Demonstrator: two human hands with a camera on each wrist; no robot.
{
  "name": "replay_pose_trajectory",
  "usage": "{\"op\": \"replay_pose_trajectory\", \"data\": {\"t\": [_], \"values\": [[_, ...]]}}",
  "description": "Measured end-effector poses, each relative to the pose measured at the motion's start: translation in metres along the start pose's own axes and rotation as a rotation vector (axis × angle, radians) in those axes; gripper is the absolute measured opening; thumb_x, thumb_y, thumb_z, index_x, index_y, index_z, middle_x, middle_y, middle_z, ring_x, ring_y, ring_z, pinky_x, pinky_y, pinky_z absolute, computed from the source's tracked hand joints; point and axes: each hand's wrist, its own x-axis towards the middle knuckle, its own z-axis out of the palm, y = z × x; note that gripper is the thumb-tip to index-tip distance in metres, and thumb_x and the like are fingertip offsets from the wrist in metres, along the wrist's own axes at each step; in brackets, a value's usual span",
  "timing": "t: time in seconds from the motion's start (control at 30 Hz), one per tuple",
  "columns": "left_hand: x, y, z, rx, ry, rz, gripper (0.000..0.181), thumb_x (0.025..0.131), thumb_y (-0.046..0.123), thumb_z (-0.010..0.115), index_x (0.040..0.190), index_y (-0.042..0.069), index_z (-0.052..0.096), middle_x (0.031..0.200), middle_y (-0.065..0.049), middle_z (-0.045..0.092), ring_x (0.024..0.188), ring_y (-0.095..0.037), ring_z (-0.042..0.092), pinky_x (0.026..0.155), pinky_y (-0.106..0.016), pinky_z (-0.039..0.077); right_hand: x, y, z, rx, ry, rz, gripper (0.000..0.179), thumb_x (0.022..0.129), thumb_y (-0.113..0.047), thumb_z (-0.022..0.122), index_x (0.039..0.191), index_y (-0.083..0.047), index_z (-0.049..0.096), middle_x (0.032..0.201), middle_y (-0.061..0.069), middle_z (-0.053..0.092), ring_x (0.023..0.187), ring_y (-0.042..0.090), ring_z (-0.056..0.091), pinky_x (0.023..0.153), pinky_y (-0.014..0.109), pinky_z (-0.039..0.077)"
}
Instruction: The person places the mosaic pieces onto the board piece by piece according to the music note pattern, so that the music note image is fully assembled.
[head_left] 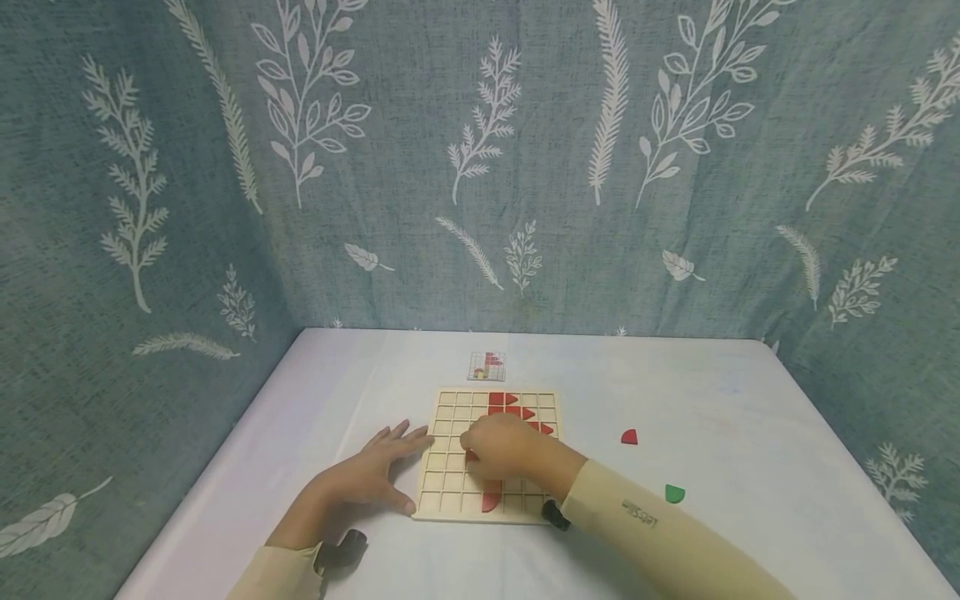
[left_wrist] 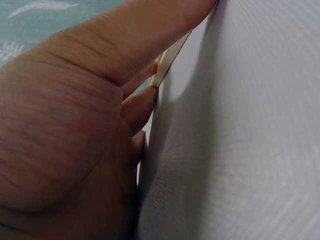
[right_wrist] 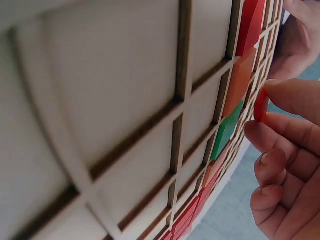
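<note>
A wooden grid board lies on the white table. My left hand is spread at its left edge, thumb at the near corner and fingertips along the side. Over the middle of the board, my right hand pinches a small red piece between thumb and fingers. Below it in the right wrist view, a column holds a green tile, an orange tile and a rounded red piece. Red pieces fill cells near the far edge. The right hand hides part of the column in the head view.
A small picture card with a coloured grid pattern lies beyond the board. To the right, a red quarter-round piece and a green one lie loose on the table. Patterned teal cloth hangs behind and at the sides.
</note>
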Motion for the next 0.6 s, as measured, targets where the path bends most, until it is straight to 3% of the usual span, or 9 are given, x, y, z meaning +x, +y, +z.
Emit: {"op": "replay_pose_trajectory", "data": {"t": [0.37, 0.6], "values": [[0.0003, 0.0006, -0.0017, 0.002, 0.002, 0.024, 0.113, 0.054, 0.061, 0.081, 0.151, 0.022, 0.038, 0.158, -0.005, 0.026, 0.147, -0.035, 0.003, 0.116, -0.056, -0.001, 0.0025, -0.0021, 0.0044, 0.045, -0.031, 0.058, 0.012, 0.087, -0.028, 0.068, 0.08, -0.021, 0.062, 0.07, -0.012, 0.053, 0.066, 0.008, 0.051, 0.065, 0.026, 0.049], [-0.0006, 0.0011, -0.0017, -0.01, -0.004, 0.022, 0.112, 0.055, 0.059, 0.082, 0.151, 0.022, 0.038, 0.159, -0.006, 0.026, 0.147, -0.035, 0.003, 0.116, -0.056, -0.001, 0.0033, -0.0011, 0.0068, 0.06, -0.027, 0.052, 0.012, 0.087, -0.027, 0.069, 0.079, -0.021, 0.062, 0.07, -0.013, 0.053, 0.066, 0.008, 0.052, 0.064, 0.024, 0.048]]}}
